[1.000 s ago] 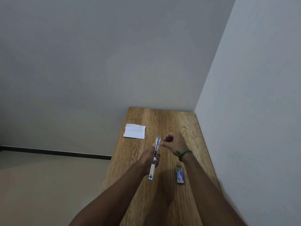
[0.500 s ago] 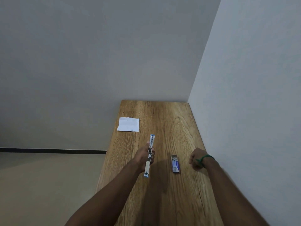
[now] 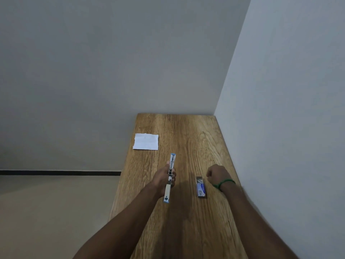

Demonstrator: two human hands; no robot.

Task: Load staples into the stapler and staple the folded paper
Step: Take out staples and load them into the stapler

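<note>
My left hand (image 3: 164, 177) grips a slim blue and silver stapler (image 3: 169, 177) over the middle of the wooden table (image 3: 188, 212). The stapler is swung open flat, its ends pointing away from me and toward me. My right hand (image 3: 217, 173), with a green band at the wrist, is curled in a fist just right of the small open staple box (image 3: 200, 186) lying on the table. I cannot see whether its fingers hold anything. The folded white paper (image 3: 146, 141) lies flat near the far left edge of the table.
The table is narrow and stands in a corner, with a wall along its right side and another behind its far end. To its left the floor drops away.
My right hand has left the stapler's far end and moved right and toward me, down beside the staple box. My left hand keeps holding the stapler in about the same place.
</note>
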